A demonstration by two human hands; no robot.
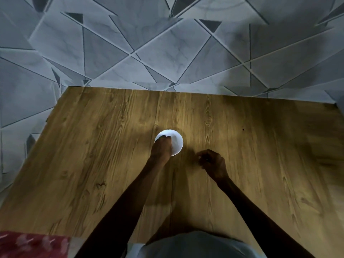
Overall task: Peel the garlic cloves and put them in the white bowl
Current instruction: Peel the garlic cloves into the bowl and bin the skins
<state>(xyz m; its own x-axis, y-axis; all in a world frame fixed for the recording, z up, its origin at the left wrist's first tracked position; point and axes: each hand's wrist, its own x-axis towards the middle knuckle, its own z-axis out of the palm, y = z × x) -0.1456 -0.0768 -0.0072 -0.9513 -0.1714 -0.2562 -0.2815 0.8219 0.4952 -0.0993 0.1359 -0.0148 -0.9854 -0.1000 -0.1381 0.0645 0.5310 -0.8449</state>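
Note:
A small white bowl [176, 144] stands in the middle of the wooden table [111, 146]. My left hand [161, 148] hangs over the bowl's left half with its fingers bunched and pointing down into it. The glare on the bowl hides whatever those fingertips hold, and no garlic shows inside. My right hand [211, 162] hovers just right of the bowl, low over the table, with its fingers curled in toward the thumb. A small pale garlic piece [199, 157] shows at its fingertips. The light is dim.
The table's far edge [186, 92] meets a grey floor with a triangle pattern. A red patterned cloth [31, 244] lies off the near left corner. My lap in grey cloth [195, 246] is at the near edge.

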